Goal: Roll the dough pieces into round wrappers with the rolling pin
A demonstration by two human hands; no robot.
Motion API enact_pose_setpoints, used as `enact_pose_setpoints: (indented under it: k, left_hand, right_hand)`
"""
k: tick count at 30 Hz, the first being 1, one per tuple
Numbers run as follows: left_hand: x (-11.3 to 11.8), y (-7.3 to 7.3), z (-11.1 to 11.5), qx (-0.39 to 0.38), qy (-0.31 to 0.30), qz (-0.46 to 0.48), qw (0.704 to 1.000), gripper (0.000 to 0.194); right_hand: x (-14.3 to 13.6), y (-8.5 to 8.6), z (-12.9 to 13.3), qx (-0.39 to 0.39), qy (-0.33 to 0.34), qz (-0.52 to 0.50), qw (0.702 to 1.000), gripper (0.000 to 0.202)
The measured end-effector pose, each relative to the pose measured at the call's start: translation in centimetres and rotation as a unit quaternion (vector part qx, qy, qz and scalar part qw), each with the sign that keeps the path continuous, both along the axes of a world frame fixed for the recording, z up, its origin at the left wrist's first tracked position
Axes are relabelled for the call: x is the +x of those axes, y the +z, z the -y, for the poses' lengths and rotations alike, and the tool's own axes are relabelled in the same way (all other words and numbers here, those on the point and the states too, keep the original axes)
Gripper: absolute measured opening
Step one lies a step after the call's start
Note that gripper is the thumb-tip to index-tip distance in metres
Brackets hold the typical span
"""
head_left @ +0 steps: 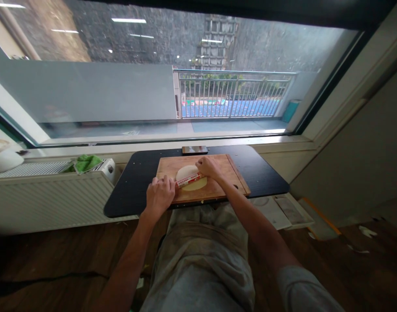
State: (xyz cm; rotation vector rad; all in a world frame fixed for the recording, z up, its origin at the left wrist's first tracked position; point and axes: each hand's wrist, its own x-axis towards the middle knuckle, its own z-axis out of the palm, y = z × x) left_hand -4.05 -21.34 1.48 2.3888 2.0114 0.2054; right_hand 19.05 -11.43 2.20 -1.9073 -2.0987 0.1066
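A pale, flat, rounded sheet of dough (195, 186) lies on a wooden board (218, 162). Across the dough, tilted up toward the right, rests a red and white printed roller (188, 180). Its left end is under the curled fingers of my left hand (160, 194), near the board's left edge. My right hand (208, 167) is closed on the roller's other end, over the right part of the dough. Both ends of the roller are hidden by my hands. Dough shows on the far and near sides of the roller.
The board sits on a black table (129, 186) against the window sill. A phone (195, 150) lies behind the board. To the left, a green cloth (86, 163) rests on a white radiator (55, 195), with a white object (4, 158) farther left.
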Motion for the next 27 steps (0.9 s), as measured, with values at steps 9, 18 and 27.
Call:
enact_pose_setpoints:
  k: [9,18,27]
  left_hand:
    - [2.3,1.1,3.1,-0.056,-0.023,-0.011,0.998,0.045]
    - [4.2,1.7,3.1,-0.087,-0.026,-0.021,0.996,0.057]
    - [4.9,3.0,1.4,-0.135,-0.072,-0.013,0.988,0.071]
  right_hand:
    - [-1.3,0.3,-2.8,0.021,0.062,-0.007,0.998,0.034]
    - [-2.0,0.1,-2.7,0.050,0.073,-0.018,0.996,0.039]
    - [-2.6,1.0,-3.1,0.028,0.118,-0.012,0.993,0.036]
